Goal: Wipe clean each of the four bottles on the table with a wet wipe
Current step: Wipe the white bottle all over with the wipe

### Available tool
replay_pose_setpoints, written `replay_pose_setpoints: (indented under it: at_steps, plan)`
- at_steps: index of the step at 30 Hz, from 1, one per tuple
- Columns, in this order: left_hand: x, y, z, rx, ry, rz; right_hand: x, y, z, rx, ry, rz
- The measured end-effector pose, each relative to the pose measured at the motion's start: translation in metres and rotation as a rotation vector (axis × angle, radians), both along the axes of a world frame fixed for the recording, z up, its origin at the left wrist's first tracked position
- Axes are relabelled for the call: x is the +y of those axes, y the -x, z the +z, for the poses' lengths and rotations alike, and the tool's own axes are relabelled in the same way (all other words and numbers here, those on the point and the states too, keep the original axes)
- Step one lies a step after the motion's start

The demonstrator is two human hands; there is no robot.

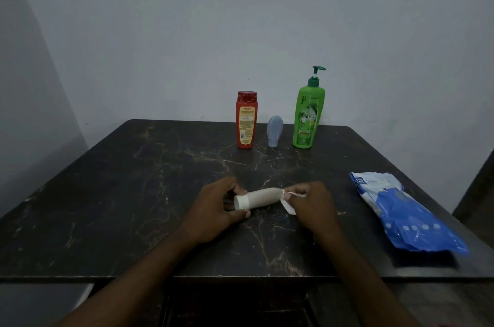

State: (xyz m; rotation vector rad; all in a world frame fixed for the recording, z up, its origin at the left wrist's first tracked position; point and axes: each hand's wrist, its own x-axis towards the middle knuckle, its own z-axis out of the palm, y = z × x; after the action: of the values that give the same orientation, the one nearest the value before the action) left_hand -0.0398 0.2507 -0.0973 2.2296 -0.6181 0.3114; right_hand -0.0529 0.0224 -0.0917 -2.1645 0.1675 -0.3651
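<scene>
A white bottle (260, 198) lies sideways just above the dark marble table (133, 193), cap end to the left. My left hand (216, 206) grips it at the cap. My right hand (310, 203) pinches a white wet wipe (288, 207) against the bottle's right end. At the far edge stand a red bottle (246, 120), a small grey-blue bottle (274, 131) resting on its cap, and a green pump bottle (307, 115).
A blue and white pack of wet wipes (403, 209) lies flat on the right side of the table. A pale wall rises right behind the far table edge. The table's front edge runs just below my forearms.
</scene>
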Motion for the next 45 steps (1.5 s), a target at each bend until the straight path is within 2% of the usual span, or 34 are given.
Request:
replay_pose_setpoints:
  at_steps: [3, 5, 9, 10, 14, 17, 19, 22, 27, 36, 42, 45]
  plan:
    - [0.0, -0.001, -0.002, 0.015, 0.009, 0.001, 0.008, 0.003, 0.005, -0.034, -0.032, -0.027]
    - [0.0, -0.002, -0.002, 0.019, 0.003, 0.005, 0.018, 0.009, 0.014, -0.103, 0.041, -0.011]
    - [-0.001, -0.003, -0.003, 0.02, -0.017, 0.02, 0.048, 0.02, 0.028, -0.078, 0.541, 0.194]
    - [-0.002, -0.003, -0.003, 0.027, -0.017, 0.018, 0.054, 0.022, 0.027, -0.082, 0.612, 0.241]
    - [-0.003, -0.001, -0.002, 0.047, -0.007, 0.015, 0.059, 0.022, 0.024, -0.152, 0.657, 0.318]
    - [-0.004, 0.001, 0.001, 0.042, 0.055, 0.011, 0.047, 0.01, 0.037, -0.003, 0.729, 0.293]
    - [-0.003, 0.002, 0.003, 0.048, 0.116, -0.001, 0.032, 0.002, 0.043, -0.011, 0.596, 0.244]
    - [-0.002, 0.002, 0.005, 0.092, 0.193, -0.001, 0.012, -0.006, 0.04, -0.089, 0.265, 0.173]
    - [-0.001, 0.0, 0.005, 0.121, 0.226, 0.009, -0.004, -0.013, 0.038, -0.057, -0.021, 0.227]
    - [0.001, 0.0, 0.008, 0.139, 0.274, 0.025, -0.009, -0.015, 0.018, 0.142, -0.607, 0.166]
    - [0.0, -0.001, 0.007, 0.139, 0.278, 0.054, 0.006, -0.005, 0.014, 0.171, -0.898, 0.103]
    - [-0.001, -0.002, 0.007, 0.129, 0.246, 0.08, 0.024, 0.005, 0.016, 0.112, -0.872, 0.015]
